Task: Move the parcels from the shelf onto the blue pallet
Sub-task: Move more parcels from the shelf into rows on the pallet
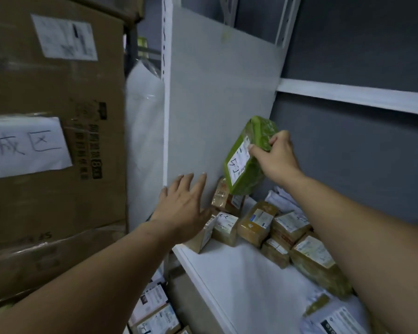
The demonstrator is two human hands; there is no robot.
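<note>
**Desk:** What does the head view show on the right?

**Photographer:** A person's right hand (275,160) grips a green parcel (247,174) at its upper end. The thumb lies beside the white label (239,162) and the fingers curl round the far edge. The parcel is tilted and raised off the white shelf (239,273), close to the white side panel (215,92). Its lower end hangs just over a leaning brown parcel (223,197) in the back corner. Whether the two touch, I cannot tell.

**Desk:** And the left?

**Photographer:** The left hand (184,206) is open, with the fingers straight and slightly spread, and it holds nothing. It hovers in front of the side panel, above the shelf's front left corner. Contact with the parcel beneath it cannot be made out.

**Desk:** Where is the rest of the load?

**Photographer:** The brown parcels (253,227), each with a white label, lie clustered on the shelf board. They run from the left corner toward the right forearm. White packets (282,201) lie behind them by the grey wall (360,153). More labelled boxes (155,307) sit on the tier below.

**Desk:** And the surroundings?

**Photographer:** A large cardboard box (58,201) stands left of the shelf, with a paper sheet (27,148) of handwritten characters taped to it. A clear plastic bag (143,112) fills the gap between the box and the shelf post. A white rail (348,94) crosses the wall above the right arm.
</note>
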